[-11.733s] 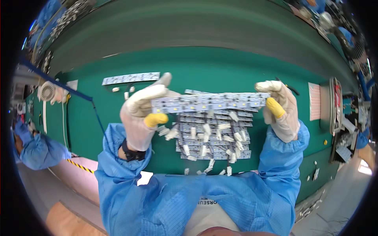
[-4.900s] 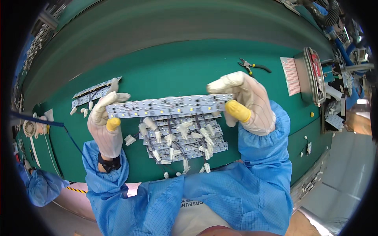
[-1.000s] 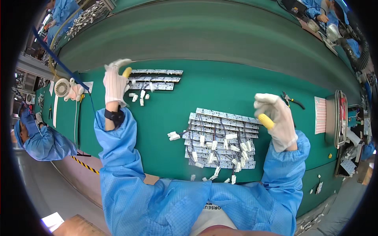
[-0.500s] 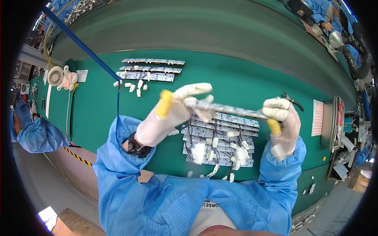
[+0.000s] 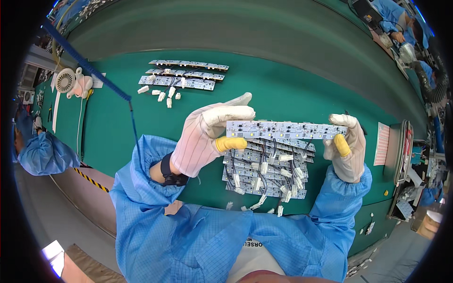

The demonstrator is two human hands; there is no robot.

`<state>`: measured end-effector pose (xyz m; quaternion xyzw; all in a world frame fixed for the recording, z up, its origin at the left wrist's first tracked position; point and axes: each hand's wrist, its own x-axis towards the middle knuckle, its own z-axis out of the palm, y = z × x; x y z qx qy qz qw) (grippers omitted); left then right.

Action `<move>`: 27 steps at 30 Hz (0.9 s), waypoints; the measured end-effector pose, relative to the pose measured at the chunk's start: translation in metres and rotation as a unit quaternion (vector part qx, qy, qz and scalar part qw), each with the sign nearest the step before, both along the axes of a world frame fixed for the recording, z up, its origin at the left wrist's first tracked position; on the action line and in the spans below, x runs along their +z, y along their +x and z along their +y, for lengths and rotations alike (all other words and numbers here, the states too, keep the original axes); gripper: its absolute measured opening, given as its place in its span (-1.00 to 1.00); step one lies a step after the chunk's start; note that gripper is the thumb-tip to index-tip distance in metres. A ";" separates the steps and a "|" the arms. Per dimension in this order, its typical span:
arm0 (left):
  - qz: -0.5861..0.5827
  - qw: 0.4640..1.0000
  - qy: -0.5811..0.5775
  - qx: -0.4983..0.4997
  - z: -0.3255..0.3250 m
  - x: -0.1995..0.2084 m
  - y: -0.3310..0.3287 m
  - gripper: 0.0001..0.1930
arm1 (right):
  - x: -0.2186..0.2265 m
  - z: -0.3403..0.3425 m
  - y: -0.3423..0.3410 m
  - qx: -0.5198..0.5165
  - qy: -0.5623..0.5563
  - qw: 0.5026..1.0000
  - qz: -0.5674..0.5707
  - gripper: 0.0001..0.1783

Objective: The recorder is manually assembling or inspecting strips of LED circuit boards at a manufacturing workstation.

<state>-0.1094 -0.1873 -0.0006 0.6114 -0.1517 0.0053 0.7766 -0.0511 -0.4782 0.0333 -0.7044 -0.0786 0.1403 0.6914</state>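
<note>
A white LED circuit board (image 5: 285, 130) is held up nearly level in front of me, its face with small yellow LEDs turned toward me. My left hand (image 5: 200, 134), in a white glove with a yellow thumb cover, grips the board's left end between thumb and fingers. At the other end my right hand (image 5: 350, 147), gloved the same way, pinches it between a yellow-covered thumb and the fingers. Below the held board lies a stack of similar LED boards (image 5: 238, 172), with dark wires and white plug connectors (image 5: 257, 184) spread over them. The held board hides part of the stack's far edge.
Three more LED boards (image 5: 188, 83) with connectors lie at the back left of the green mat (image 5: 118, 113). A small fan (image 5: 66, 80) stands at far left. A blue coiled cord (image 5: 89, 68) hangs to my left sleeve. A metal tray (image 5: 400, 151) stands at right; co-workers sit nearby.
The board has turned from a blurred, slanting edge-on view to level and face toward me. My left thumb has come down from its raised position to the board's lower edge.
</note>
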 end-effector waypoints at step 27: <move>-0.006 0.995 0.075 0.059 0.004 -0.004 0.008 -0.37 | 0.013 -0.020 0.004 0.108 -0.067 0.991 0.030 -0.21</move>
